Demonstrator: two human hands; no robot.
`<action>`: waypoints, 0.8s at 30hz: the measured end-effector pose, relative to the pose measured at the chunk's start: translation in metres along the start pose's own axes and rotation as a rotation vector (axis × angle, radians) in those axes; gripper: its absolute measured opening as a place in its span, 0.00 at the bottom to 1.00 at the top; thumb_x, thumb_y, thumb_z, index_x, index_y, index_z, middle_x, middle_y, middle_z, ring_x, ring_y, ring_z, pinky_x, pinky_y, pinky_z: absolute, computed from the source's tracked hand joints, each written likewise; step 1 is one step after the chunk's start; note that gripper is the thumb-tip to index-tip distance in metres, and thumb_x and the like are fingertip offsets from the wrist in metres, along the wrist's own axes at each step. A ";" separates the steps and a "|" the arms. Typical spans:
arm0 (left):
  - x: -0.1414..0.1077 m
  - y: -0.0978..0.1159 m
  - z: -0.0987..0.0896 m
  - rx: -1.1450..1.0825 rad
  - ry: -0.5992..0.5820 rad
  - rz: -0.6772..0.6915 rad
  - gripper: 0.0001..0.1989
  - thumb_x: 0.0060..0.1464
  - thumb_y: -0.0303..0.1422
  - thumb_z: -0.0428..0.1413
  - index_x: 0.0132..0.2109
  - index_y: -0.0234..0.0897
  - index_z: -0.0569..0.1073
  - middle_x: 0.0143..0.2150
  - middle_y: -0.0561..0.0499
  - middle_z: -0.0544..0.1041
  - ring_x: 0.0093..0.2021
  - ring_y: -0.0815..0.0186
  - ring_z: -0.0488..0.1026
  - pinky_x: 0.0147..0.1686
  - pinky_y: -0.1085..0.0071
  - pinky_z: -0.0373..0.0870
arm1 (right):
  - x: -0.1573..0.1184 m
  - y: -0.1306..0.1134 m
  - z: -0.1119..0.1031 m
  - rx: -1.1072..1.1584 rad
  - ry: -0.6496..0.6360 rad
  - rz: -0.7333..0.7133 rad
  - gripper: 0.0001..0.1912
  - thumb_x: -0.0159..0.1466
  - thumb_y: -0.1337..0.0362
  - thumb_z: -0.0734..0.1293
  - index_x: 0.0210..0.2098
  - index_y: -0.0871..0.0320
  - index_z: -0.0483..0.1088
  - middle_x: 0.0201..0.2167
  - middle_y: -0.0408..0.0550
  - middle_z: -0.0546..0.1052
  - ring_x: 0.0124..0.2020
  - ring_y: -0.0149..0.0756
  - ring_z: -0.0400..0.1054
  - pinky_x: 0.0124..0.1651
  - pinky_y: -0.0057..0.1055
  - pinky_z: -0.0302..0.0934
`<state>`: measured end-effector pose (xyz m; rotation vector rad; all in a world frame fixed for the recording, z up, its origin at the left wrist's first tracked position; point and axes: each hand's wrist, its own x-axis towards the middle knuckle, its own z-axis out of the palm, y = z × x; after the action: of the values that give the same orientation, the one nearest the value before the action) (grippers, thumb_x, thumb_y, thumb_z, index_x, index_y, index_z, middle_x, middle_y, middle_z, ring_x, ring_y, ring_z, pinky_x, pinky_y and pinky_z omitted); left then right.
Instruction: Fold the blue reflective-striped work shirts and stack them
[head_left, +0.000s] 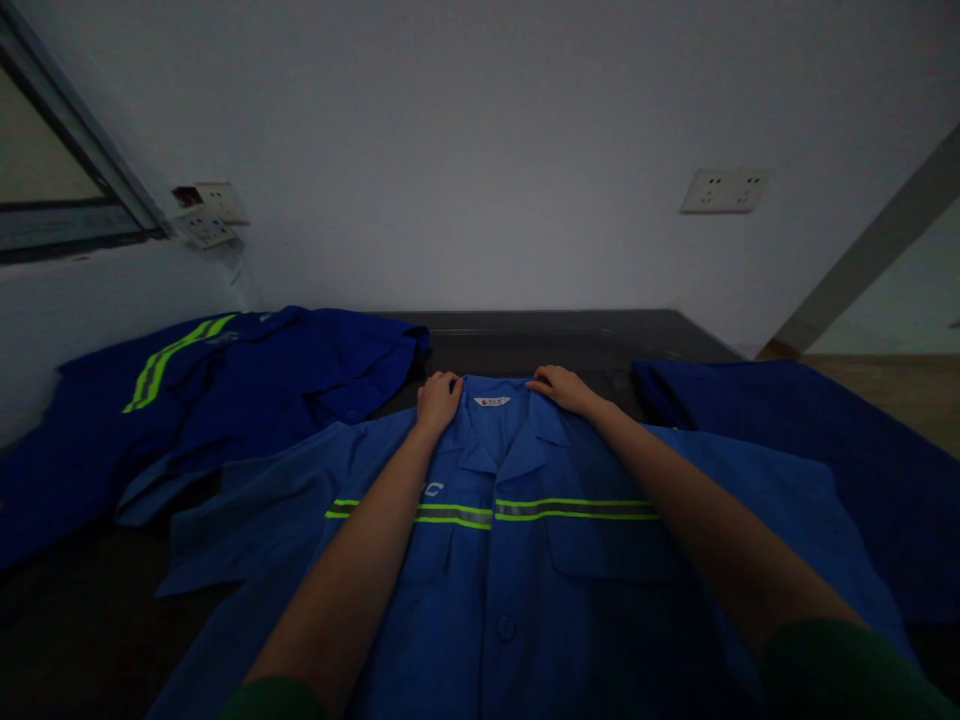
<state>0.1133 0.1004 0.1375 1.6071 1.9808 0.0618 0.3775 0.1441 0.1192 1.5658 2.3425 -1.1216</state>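
A light blue work shirt (517,570) lies spread out, front side up, its collar away from me and a yellow-green and grey reflective band across the chest. My left hand (439,402) grips the shirt at the left side of the collar, fingers curled over the edge. On the right side of the collar, my right hand (561,388) pinches the cloth between thumb and fingers. A white label (492,401) shows inside the neck, between the two hands.
Darker blue clothing (255,375) with a reflective stripe lies at the left. Dark blue folded cloth (795,450) is at the right. Behind the dark table (540,345) stands a white wall with sockets (724,190). A window frame is at upper left.
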 end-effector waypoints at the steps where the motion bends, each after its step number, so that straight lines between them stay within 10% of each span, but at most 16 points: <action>1: 0.000 0.000 0.000 0.015 -0.001 0.002 0.13 0.63 0.35 0.48 0.43 0.37 0.76 0.45 0.43 0.76 0.49 0.56 0.71 0.47 0.63 0.65 | 0.000 -0.001 -0.004 0.022 -0.020 0.023 0.18 0.70 0.55 0.56 0.39 0.60 0.72 0.40 0.54 0.77 0.41 0.38 0.70 0.43 0.29 0.58; 10: 0.001 -0.001 0.000 0.053 -0.022 0.013 0.13 0.63 0.36 0.47 0.43 0.39 0.76 0.45 0.45 0.75 0.48 0.58 0.71 0.46 0.65 0.66 | -0.026 0.002 -0.020 0.039 -0.158 0.228 0.06 0.58 0.65 0.71 0.35 0.60 0.76 0.35 0.49 0.79 0.33 0.34 0.72 0.32 0.24 0.58; 24: 0.000 -0.003 0.001 0.037 -0.007 0.020 0.11 0.62 0.36 0.49 0.42 0.40 0.75 0.44 0.45 0.75 0.48 0.58 0.71 0.46 0.65 0.66 | -0.054 -0.015 -0.005 -0.291 -0.059 0.275 0.15 0.71 0.58 0.55 0.48 0.57 0.66 0.39 0.57 0.78 0.41 0.44 0.74 0.40 0.33 0.61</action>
<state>0.1110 0.0991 0.1349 1.6481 1.9714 0.0275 0.3915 0.1038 0.1560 1.6533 2.0583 -0.7207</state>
